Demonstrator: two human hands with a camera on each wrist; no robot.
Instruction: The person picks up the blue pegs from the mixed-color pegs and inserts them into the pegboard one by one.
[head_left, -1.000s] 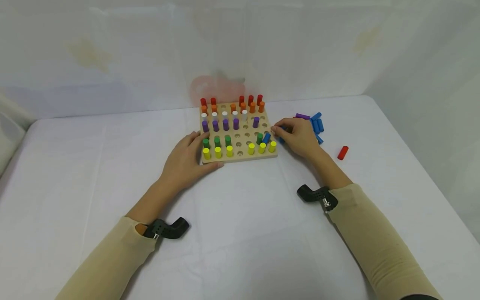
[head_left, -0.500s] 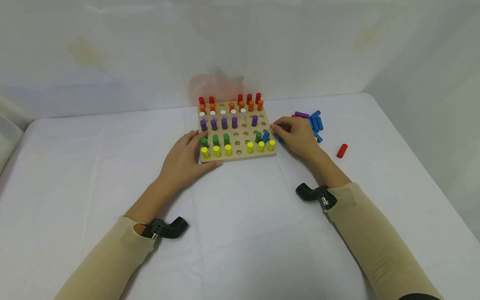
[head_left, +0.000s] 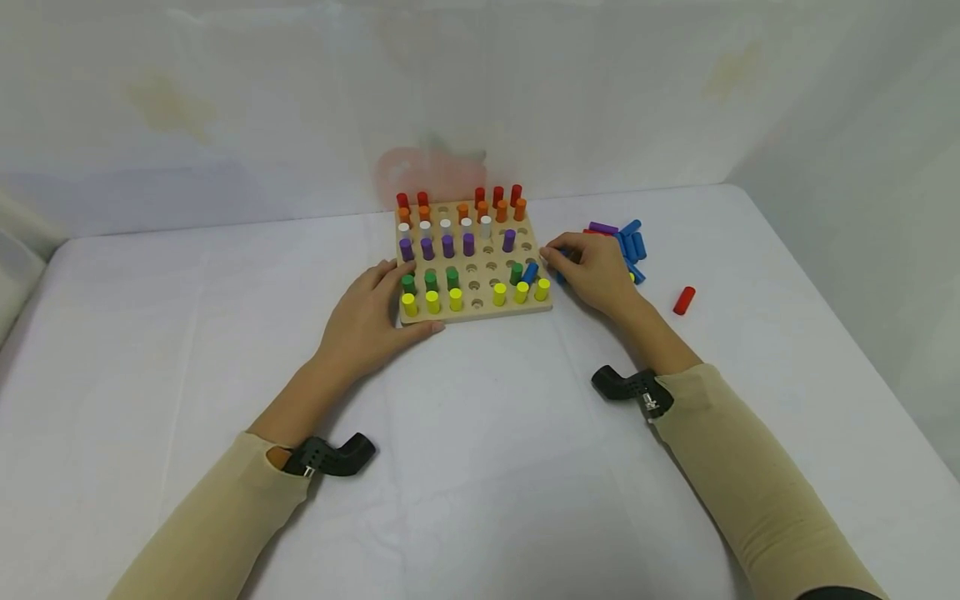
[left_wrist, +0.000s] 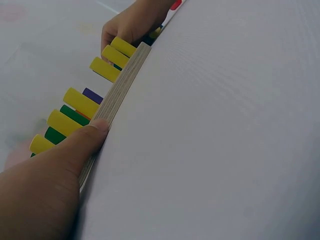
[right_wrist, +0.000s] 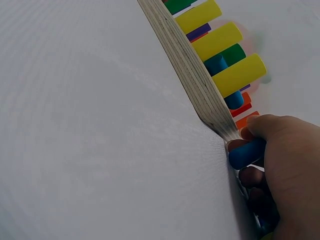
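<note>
A wooden pegboard (head_left: 476, 314) stands on the white table with rows of red, orange, white, purple, green and yellow pegs. My left hand (head_left: 367, 321) rests at its front left corner, the thumb pressing the front edge (left_wrist: 120, 95) and the fingers straight along the left side. My right hand (head_left: 592, 271) sits at the board's right edge, fingers curled round a blue peg (right_wrist: 247, 152) held close to the board's side (right_wrist: 185, 65). Another blue peg (head_left: 531, 272) leans tilted in the board behind the yellow row.
Loose blue pegs (head_left: 633, 246) and a purple peg (head_left: 603, 227) lie just right of my right hand. A lone red peg (head_left: 684, 300) lies farther right. Several holes in the board's middle rows stand empty. White walls enclose the table at back and right.
</note>
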